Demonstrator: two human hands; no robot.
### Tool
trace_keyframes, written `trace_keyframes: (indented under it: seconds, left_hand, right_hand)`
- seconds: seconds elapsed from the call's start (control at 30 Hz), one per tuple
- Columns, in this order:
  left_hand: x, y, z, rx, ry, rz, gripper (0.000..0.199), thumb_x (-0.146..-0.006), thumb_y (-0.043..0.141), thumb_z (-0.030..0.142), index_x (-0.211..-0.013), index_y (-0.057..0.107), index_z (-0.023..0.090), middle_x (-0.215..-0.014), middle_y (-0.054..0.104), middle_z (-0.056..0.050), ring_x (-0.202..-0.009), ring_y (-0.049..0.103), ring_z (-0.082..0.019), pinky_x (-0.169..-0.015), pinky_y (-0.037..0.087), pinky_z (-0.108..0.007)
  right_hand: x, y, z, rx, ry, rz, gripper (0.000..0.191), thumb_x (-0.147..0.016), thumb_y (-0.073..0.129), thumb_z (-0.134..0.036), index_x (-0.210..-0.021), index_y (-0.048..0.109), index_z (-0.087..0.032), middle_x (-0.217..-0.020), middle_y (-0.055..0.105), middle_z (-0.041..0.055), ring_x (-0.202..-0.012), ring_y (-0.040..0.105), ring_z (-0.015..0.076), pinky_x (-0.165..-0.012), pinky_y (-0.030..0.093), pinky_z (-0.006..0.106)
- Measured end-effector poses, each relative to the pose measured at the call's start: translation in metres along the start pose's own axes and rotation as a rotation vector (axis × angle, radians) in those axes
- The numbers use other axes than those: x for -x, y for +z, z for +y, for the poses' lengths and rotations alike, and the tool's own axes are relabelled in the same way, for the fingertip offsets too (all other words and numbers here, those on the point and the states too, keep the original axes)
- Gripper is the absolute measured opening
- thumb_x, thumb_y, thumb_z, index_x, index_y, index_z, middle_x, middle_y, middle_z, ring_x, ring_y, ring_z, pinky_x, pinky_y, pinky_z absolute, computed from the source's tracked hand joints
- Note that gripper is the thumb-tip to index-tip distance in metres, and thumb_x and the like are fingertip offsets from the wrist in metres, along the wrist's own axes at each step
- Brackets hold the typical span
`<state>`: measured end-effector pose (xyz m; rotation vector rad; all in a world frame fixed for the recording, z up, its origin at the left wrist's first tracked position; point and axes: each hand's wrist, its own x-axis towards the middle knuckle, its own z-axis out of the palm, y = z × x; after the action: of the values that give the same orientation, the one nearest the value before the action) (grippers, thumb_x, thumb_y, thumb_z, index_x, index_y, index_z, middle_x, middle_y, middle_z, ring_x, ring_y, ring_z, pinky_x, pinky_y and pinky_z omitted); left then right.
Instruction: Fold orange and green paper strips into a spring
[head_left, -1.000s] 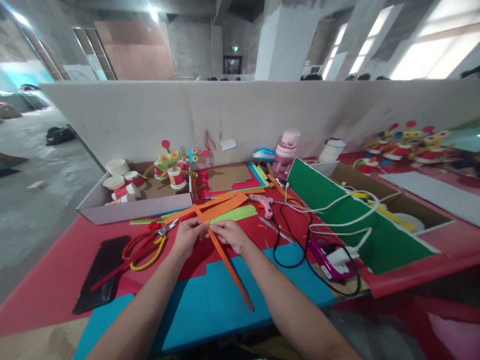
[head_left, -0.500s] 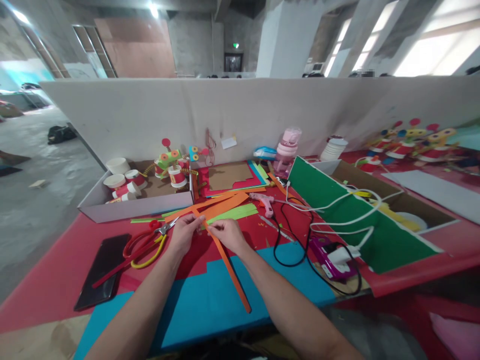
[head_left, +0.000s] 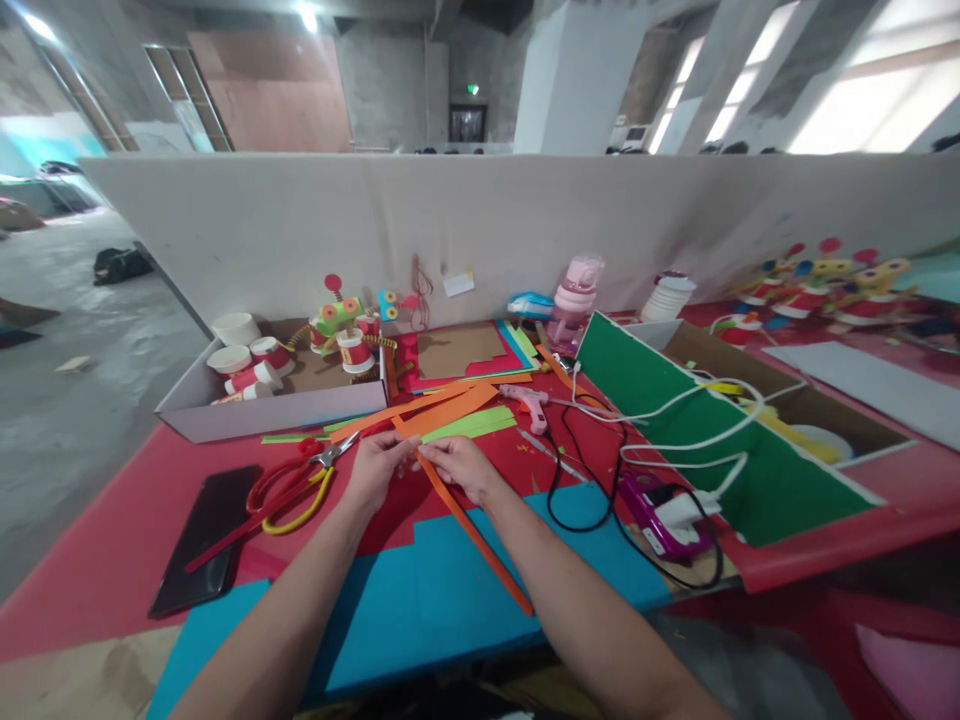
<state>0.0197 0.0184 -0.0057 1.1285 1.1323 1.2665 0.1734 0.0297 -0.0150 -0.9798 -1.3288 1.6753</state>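
Note:
Between both hands runs a narrow orange paper strip (head_left: 480, 542), its long end slanting down to the right over the blue sheet (head_left: 375, 600). My left hand (head_left: 380, 468) pinches the strip near its upper end. Close beside it, my right hand (head_left: 459, 465) grips the same strip between thumb and fingers. The fingertips of the two hands nearly meet. Scissors (head_left: 296, 490) with red and yellow handles lie left of my left hand. Beyond the hands are more orange paper strips (head_left: 457, 405) and green paper strips (head_left: 480, 425).
A pink glue gun (head_left: 529, 405) lies beyond my right hand, its cord near a purple power strip (head_left: 664, 520). At left are a black phone (head_left: 214, 530) and a box (head_left: 277, 418) of paper cups. A green-sided box (head_left: 675, 430) stands at right.
The strip's lower end has swung to the right. My right hand has turned slightly and sits closer to the left fingertips.

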Motion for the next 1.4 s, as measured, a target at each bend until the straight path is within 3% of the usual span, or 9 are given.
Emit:
trace_keyframes:
  seconds: [0.17,0.37,0.5,0.63,0.8,1.0,1.17,1.27,1.4]
  left_hand:
    - [-0.005,-0.006,0.000,0.119,-0.032,0.056,0.040,-0.071,0.074,0.051,-0.063,0.060,0.015,-0.050,0.049,0.004,-0.044,0.041,-0.007,-0.043,0.032,-0.020]
    - [-0.002,-0.002,-0.003,0.034,-0.059,-0.023,0.039,-0.069,0.078,0.048,-0.061,0.059,0.015,-0.051,0.051,0.003,-0.045,0.043,-0.007,-0.045,0.033,-0.020]
    - [-0.002,0.001,-0.006,0.026,-0.030,0.023,0.034,-0.063,0.082,0.042,-0.061,0.063,0.014,-0.052,0.056,0.002,-0.046,0.045,-0.007,-0.047,0.034,-0.021]
    - [-0.009,-0.008,-0.002,0.057,0.025,0.116,0.036,-0.060,0.083,0.040,-0.053,0.058,0.015,-0.048,0.052,0.003,-0.044,0.043,-0.007,-0.046,0.034,-0.021]
    - [-0.014,-0.021,0.008,0.208,0.069,0.265,0.034,-0.059,0.084,0.042,-0.070,0.066,0.015,-0.054,0.054,0.004,-0.048,0.046,-0.007,-0.047,0.037,-0.019]
    - [-0.007,-0.009,0.004,0.100,-0.029,0.039,0.036,-0.063,0.081,0.046,-0.066,0.064,0.014,-0.054,0.054,0.002,-0.046,0.044,-0.007,-0.045,0.035,-0.020]
    - [-0.012,-0.015,0.005,0.060,0.029,0.151,0.034,-0.055,0.085,0.041,-0.065,0.065,0.015,-0.051,0.055,0.003,-0.045,0.045,-0.007,-0.046,0.036,-0.021]
    - [-0.014,-0.021,0.008,0.138,0.039,0.203,0.036,-0.060,0.082,0.045,-0.064,0.062,0.015,-0.050,0.051,0.005,-0.044,0.043,-0.006,-0.045,0.034,-0.020]
    - [-0.008,-0.014,0.002,0.087,-0.049,0.021,0.038,-0.066,0.079,0.049,-0.065,0.062,0.015,-0.053,0.052,0.003,-0.046,0.044,-0.007,-0.045,0.034,-0.020]
  right_hand:
    - [-0.002,0.002,0.003,0.063,-0.030,0.140,0.040,-0.071,0.070,-0.052,-0.080,0.073,-0.013,-0.071,0.073,0.0057,-0.042,0.032,0.0053,-0.041,0.022,0.021]
    - [-0.003,0.000,0.004,0.214,-0.224,0.171,0.029,-0.076,0.066,-0.043,-0.070,0.072,-0.015,-0.072,0.072,0.0041,-0.066,0.060,0.0162,-0.061,0.045,0.025]
    - [-0.003,0.001,0.004,0.382,-0.266,0.221,0.025,-0.078,0.063,-0.038,-0.068,0.072,-0.017,-0.071,0.072,0.0028,-0.068,0.063,0.0177,-0.062,0.045,0.025]
    - [-0.001,0.004,0.004,0.385,-0.248,0.186,0.024,-0.079,0.063,-0.037,-0.070,0.074,-0.017,-0.068,0.073,0.0035,-0.064,0.063,0.0172,-0.058,0.043,0.024]
    - [-0.002,0.004,0.004,0.404,-0.246,0.196,0.022,-0.078,0.064,-0.034,-0.069,0.074,-0.017,-0.069,0.074,0.0035,-0.063,0.063,0.0171,-0.056,0.041,0.023]
    - [-0.003,0.001,0.006,0.427,-0.274,0.187,0.023,-0.080,0.063,-0.034,-0.071,0.075,-0.017,-0.068,0.073,0.0032,-0.061,0.061,0.0156,-0.056,0.041,0.023]
    - [-0.003,0.002,0.009,0.410,-0.239,0.128,0.026,-0.080,0.063,-0.039,-0.072,0.076,-0.018,-0.068,0.073,0.0038,-0.060,0.060,0.0151,-0.054,0.040,0.023]
    - [-0.003,0.002,0.009,0.350,-0.210,0.121,0.028,-0.079,0.064,-0.042,-0.073,0.076,-0.017,-0.068,0.072,0.0041,-0.060,0.059,0.0153,-0.052,0.039,0.023]
    - [-0.003,0.001,0.007,0.217,-0.194,0.154,0.030,-0.077,0.066,-0.044,-0.072,0.073,-0.016,-0.071,0.072,0.0042,-0.060,0.057,0.0144,-0.050,0.037,0.022]
